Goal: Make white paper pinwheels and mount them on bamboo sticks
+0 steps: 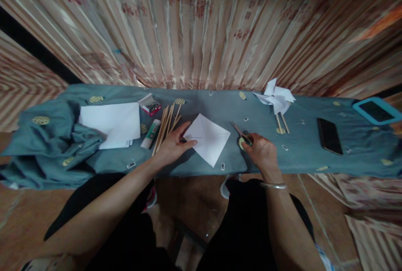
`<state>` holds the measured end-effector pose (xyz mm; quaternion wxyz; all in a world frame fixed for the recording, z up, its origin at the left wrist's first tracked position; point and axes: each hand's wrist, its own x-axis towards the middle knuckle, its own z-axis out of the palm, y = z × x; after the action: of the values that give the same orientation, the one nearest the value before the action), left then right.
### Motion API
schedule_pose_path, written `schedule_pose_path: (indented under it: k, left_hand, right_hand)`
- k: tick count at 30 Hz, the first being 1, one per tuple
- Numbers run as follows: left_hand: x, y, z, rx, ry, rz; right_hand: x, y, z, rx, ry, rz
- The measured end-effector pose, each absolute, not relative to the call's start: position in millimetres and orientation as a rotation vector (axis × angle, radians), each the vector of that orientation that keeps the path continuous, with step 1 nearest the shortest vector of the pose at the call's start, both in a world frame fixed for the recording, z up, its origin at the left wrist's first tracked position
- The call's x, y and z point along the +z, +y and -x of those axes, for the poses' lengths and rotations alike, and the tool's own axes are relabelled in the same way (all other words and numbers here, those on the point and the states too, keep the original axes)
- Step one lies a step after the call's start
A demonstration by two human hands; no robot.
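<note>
A white square of paper [209, 137] lies turned like a diamond in front of me, with cut or crease lines running in from its corners. My left hand [176, 143] grips its left corner, the thumb on top and the fingers at the edge. To the right of the paper, my right hand [262, 149] is closed round the yellow-green handles of a pair of scissors [239, 130]. The blades point up and left, close to the paper's right corner but apart from it.
Left of the paper are wooden sticks [163, 126], a glue stick [151, 133], a small box of pins [150, 105] and white sheets [113, 122]. Paper pinwheels on sticks [274, 98], a black phone [329, 135] and a blue-framed tablet [377, 110] lie rightward on the cloth-covered table [301, 149]. Curtains hang behind.
</note>
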<state>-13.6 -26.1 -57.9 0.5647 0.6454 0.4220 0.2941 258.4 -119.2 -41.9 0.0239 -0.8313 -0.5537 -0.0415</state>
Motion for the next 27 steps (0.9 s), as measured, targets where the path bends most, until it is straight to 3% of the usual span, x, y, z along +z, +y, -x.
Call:
schedule_pose_path:
  k: [4, 9, 13, 17, 27]
  left_hand:
    - [-50, -21, 29, 0.871, 1.048, -2.128]
    - [-48, -36, 24, 0.635, 0.787, -2.542]
    - [-51, -43, 17, 0.473, 0.783, -2.646]
    - [-53, -41, 16, 0.383, 0.796, -2.647]
    - [-54, -39, 16, 0.300, 0.783, -2.618]
  right_hand:
    - [-44, -118, -268, -0.042, -1.698, 2.491]
    - [-45, -117, -277, 0.082, -1.620, 2.392]
    - [-49, -110, -262, -0.067, -1.622, 2.118]
    - [-58, -94, -228, -0.010, -1.709, 1.935]
    - [-68, -75, -205, 0.078, -1.870, 1.970]
